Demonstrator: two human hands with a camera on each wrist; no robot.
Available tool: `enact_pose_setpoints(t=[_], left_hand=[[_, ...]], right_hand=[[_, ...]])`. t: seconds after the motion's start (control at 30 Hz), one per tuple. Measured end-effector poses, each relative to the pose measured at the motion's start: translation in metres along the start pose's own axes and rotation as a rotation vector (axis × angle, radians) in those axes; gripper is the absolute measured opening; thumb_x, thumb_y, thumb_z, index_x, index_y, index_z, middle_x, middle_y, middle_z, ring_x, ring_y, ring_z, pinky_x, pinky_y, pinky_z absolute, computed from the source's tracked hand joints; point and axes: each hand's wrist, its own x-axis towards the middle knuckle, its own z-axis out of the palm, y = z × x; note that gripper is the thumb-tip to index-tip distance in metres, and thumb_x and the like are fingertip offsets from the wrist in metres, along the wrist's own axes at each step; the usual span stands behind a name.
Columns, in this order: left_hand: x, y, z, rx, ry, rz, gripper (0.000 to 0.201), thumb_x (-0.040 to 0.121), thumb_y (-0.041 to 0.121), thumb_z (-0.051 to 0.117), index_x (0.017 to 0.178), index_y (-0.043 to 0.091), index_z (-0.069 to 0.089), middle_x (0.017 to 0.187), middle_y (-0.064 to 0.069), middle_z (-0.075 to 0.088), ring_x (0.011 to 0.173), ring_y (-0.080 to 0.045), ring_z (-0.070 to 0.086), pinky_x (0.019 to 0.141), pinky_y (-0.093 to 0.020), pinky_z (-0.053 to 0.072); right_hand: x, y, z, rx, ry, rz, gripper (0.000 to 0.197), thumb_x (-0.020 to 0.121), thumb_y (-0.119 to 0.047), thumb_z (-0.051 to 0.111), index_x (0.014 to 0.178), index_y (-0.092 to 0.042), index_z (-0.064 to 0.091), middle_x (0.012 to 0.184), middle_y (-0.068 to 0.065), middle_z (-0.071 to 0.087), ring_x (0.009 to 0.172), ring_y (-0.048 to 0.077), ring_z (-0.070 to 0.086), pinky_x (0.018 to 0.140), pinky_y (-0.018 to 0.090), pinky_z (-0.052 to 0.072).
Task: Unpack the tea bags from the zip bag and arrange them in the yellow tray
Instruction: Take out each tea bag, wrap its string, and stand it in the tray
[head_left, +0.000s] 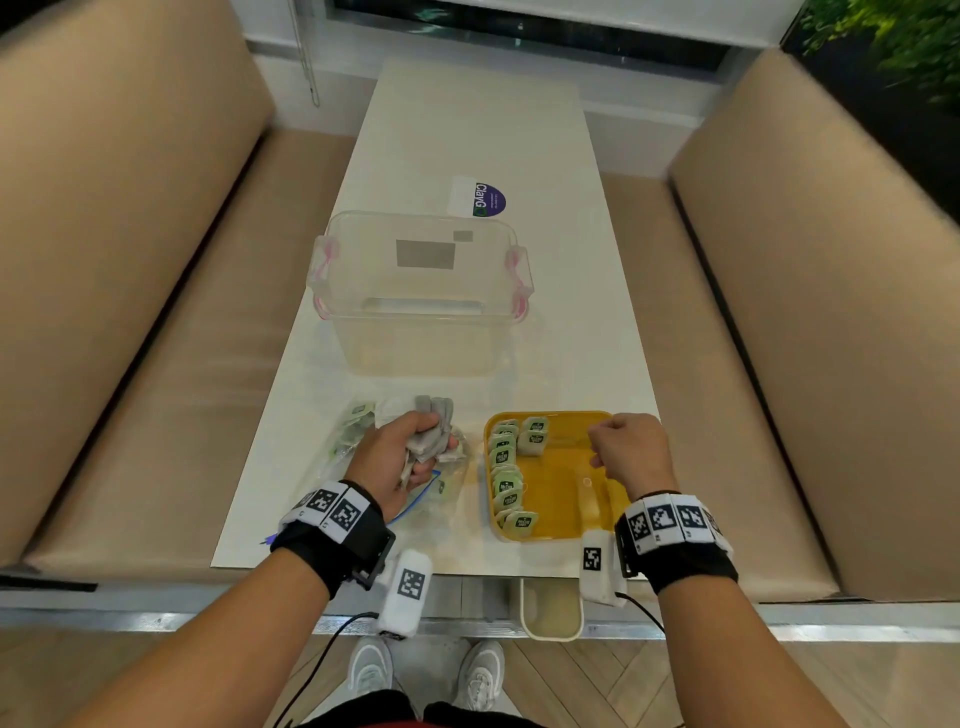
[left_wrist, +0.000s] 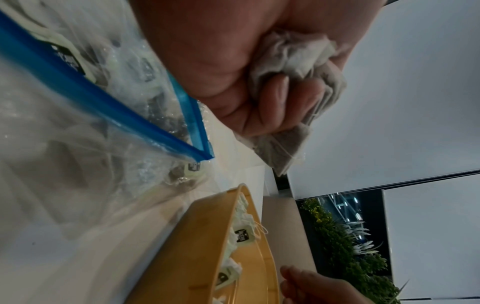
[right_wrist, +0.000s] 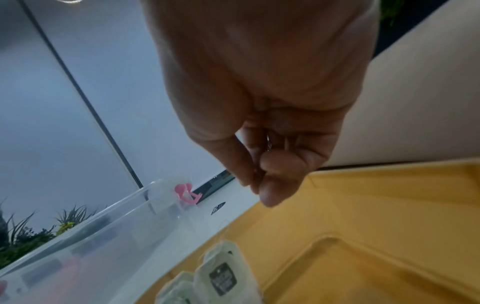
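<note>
Tea bags (head_left: 427, 441), grey paper sachets with strings, are held as a crumpled bunch in the left hand (head_left: 395, 457), whose fingers (left_wrist: 275, 102) are curled tightly round them above the clear plastic zip bag with a blue seal strip (left_wrist: 109, 107). More tea bags are seen inside that zip bag, which lies flat on the white rectangular table (head_left: 467, 135), just left of the yellow plastic tray (head_left: 561, 499). A row of tea bags with dark-printed pale green tags (head_left: 506, 480) is arranged along the left wall of the tray, with two more at its far end. The right hand (head_left: 626, 449) is held over the right part of the tray, thumb and fingertips (right_wrist: 272, 193) pressed together; whether a string is pinched cannot be told. A clear plastic storage box with pink clips (head_left: 421, 291) stands farther back on the table.
</note>
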Motion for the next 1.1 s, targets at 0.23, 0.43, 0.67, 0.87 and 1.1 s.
enact_pose_setpoints(t=[0.23,0.43,0.67,0.87,1.1], left_hand=[[0.000,-0.004,0.001,0.012,-0.015,-0.009,0.022,0.096,0.017,0.053,0.088,-0.001,0.062,0.078,-0.017,0.066,0.039,-0.013,0.030,0.038,-0.022,0.021],[-0.001,-0.004,0.003,0.000,-0.023,-0.015,0.021,0.097,0.016,0.052,0.087,0.000,0.063,0.077,-0.017,0.066,0.039,-0.012,0.029,0.039,-0.022,0.021],[-0.003,-0.001,0.006,-0.072,-0.063,-0.070,0.021,0.097,0.017,0.050,0.083,0.004,0.059,0.074,-0.013,0.065,0.038,-0.010,0.028,0.037,-0.019,0.021],[-0.003,0.001,0.009,-0.274,-0.108,-0.147,0.015,0.092,0.019,0.050,0.090,0.006,0.058,0.074,-0.012,0.062,0.034,-0.008,0.030,0.035,-0.016,0.021],[-0.007,0.005,0.011,-0.478,-0.152,-0.167,0.024,0.082,0.021,0.056,0.096,0.003,0.062,0.076,-0.013,0.061,0.031,-0.008,0.035,0.032,-0.015,0.025]], right_hand=[[0.007,0.005,0.002,-0.142,0.187,-0.039,0.023,0.084,-0.010,0.054,0.090,-0.010,0.076,0.100,0.013,0.067,0.082,0.025,0.063,0.074,0.029,0.051],[0.003,0.007,0.000,-0.131,0.071,0.115,0.010,0.074,-0.007,0.057,0.066,-0.001,0.057,0.067,0.014,0.062,0.059,0.028,0.061,0.053,0.025,0.046],[-0.009,0.004,-0.011,-0.236,0.132,-0.008,0.006,0.082,-0.012,0.059,0.081,-0.008,0.062,0.096,0.012,0.059,0.065,0.019,0.054,0.062,0.027,0.046],[-0.055,-0.043,0.019,-0.014,-0.258,-0.347,0.026,0.081,-0.013,0.064,0.101,-0.030,0.066,0.098,-0.011,0.067,0.076,0.004,0.062,0.069,0.025,0.054],[-0.080,-0.053,0.069,0.304,-0.489,-0.323,0.027,0.084,-0.008,0.072,0.110,-0.010,0.065,0.105,0.003,0.070,0.075,0.025,0.072,0.051,0.032,0.053]])
